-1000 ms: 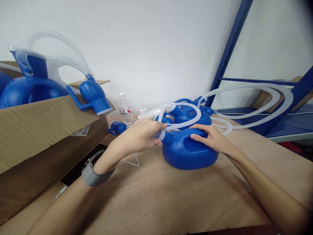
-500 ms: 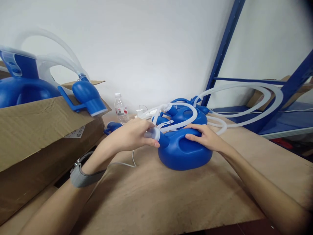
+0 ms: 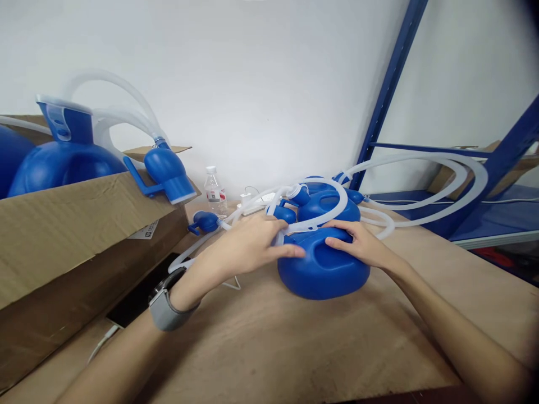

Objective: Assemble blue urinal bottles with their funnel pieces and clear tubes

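A blue plastic urinal bottle (image 3: 324,278) lies on its side on the wooden table in front of me. My right hand (image 3: 357,242) grips its top right part, with fingers at the recessed handle hole. My left hand (image 3: 263,241) is wrapped round the neck at the bottle's left end, its thumb stretched along the blue shoulder. A white cap (image 3: 279,237) on that neck is mostly hidden by my fingers. Just behind, a clear white hose (image 3: 339,210) loops up and round. A second blue urinal bottle (image 3: 326,209) lies farther back.
On the left stands an open cardboard box (image 3: 84,221) holding blue bottles and a blue handled funnel piece (image 3: 166,171). A small water bottle (image 3: 215,193) stands by the wall. A black phone (image 3: 132,300) with a cable lies by the box. Blue shelving (image 3: 385,84) rises at right.
My left hand has shifted forward over the cap and neck, hiding more of them. My right hand keeps its hold. The view has swung slightly left, showing more of the box and the phone.
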`<state>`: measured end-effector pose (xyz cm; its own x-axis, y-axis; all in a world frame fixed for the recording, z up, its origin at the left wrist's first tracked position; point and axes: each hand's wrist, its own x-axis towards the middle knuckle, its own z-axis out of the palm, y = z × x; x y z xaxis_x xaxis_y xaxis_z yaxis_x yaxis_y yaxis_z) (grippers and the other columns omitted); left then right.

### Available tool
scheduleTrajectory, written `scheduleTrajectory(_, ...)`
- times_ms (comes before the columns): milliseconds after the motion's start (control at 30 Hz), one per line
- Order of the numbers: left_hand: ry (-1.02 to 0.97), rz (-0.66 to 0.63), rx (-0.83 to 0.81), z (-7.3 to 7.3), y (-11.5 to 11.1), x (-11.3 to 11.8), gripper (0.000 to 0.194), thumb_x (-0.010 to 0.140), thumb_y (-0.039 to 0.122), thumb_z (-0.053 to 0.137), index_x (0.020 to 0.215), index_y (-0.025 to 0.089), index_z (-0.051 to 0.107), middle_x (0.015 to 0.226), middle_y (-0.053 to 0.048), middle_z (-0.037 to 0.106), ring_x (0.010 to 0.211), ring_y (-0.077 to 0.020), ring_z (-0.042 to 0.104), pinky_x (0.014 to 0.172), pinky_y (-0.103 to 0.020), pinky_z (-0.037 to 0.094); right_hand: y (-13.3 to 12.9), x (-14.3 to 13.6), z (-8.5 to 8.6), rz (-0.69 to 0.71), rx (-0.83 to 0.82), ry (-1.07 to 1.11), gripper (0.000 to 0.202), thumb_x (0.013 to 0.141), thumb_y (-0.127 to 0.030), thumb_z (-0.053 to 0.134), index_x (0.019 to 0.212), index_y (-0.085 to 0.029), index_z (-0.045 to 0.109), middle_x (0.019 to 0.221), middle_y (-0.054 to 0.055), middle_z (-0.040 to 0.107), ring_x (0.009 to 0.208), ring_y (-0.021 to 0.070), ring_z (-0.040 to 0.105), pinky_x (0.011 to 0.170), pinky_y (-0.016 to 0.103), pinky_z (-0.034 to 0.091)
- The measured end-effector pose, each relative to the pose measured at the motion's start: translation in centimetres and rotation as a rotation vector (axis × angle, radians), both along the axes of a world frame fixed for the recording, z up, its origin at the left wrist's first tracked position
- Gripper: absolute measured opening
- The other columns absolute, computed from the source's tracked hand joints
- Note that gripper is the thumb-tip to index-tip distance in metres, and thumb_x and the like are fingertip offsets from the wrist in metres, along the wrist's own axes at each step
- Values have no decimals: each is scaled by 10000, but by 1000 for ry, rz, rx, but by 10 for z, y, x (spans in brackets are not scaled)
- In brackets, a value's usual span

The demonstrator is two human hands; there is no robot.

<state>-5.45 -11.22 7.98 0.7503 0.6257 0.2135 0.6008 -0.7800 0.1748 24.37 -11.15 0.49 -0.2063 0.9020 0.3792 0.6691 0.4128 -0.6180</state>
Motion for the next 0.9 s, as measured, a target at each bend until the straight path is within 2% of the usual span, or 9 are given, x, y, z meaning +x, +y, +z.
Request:
scheduleTrajectory(100, -115, 28, -61, -6, 1, 6, 508, 1088, 556, 355, 1045, 207, 722, 975, -77, 742, 938, -241, 678, 836, -342, 507, -1, -2, 7, 29, 3, -40, 594, 863, -741, 598, 1031, -204, 788, 1092, 115, 802, 1034, 376, 718, 972, 505, 543)
scheduleTrajectory(200, -153, 36, -84, -9, 2, 10, 429, 1090, 471, 370, 1035, 221, 715, 931, -59, 736, 914, -231, 666, 848, -348, 505, -3, -16, 20, 52, -20, -139, 619, 939, -750, 461, 985, -229, 793, 1066, 108, 799, 1011, 360, 708, 956, 491, 527)
scheduleTrajectory(267, -155, 28, -103, -8, 2, 11, 365, 1069, 430, 424, 1022, 219, 718, 902, -55, 735, 904, -233, 663, 847, -350, 503, -3, -29, 30, 72, -79, -212, 589, 957, -740, 460, 967, -247, 782, 995, 84, 795, 936, 326, 708, 920, 460, 524)
scheduleTrajectory(333, -148, 32, -127, -6, 3, 11, 320, 1042, 383, 466, 985, 205, 726, 874, -60, 734, 873, -232, 664, 827, -348, 498, -1, -39, 39, 128, -193, -217, 618, 968, -764, 423, 896, -244, 749, 862, 56, 768, 802, 269, 695, 830, 406, 535)
scheduleTrajectory(467, -125, 40, -156, -5, 4, 10, 271, 986, 315, 507, 914, 193, 738, 842, -59, 733, 822, -223, 667, 790, -331, 492, 7, -48, 51, 287, -547, -171, 810, 967, -841, 208, 614, -216, 584, 552, 34, 605, 517, 170, 567, 576, 313, 490)
scheduleTrajectory(533, -124, 36, -161, -7, 5, 11, 260, 968, 297, 506, 900, 200, 737, 843, -51, 732, 845, -224, 673, 801, -324, 499, 10, -48, 52, 309, -624, -203, 751, 936, -859, 343, 653, -213, 598, 492, 6, 546, 435, 139, 497, 469, 279, 423)
scheduleTrajectory(600, -134, 40, -174, -9, 6, 12, 268, 968, 287, 483, 900, 208, 731, 862, -45, 735, 879, -225, 675, 823, -324, 507, 11, -48, 50, 282, -605, -215, 654, 913, -833, 477, 822, -213, 665, 490, -24, 527, 405, 125, 469, 407, 253, 365)
scheduleTrajectory(667, -149, 39, -203, -9, 7, 13, 292, 981, 289, 447, 907, 213, 718, 895, -40, 739, 903, -223, 671, 843, -329, 512, 10, -47, 47, 259, -575, -198, 625, 918, -815, 498, 925, -216, 677, 498, -36, 517, 407, 123, 473, 389, 239, 349)
scheduleTrajectory(900, -168, 106, -252, -6, 5, 17, 328, 991, 337, 409, 817, 201, 652, 914, -51, 727, 906, -227, 651, 853, -351, 512, 6, -47, 44, 219, -572, -206, 627, 847, -835, 594, 770, -215, 644, 484, -33, 490, 422, 114, 464, 401, 238, 331)
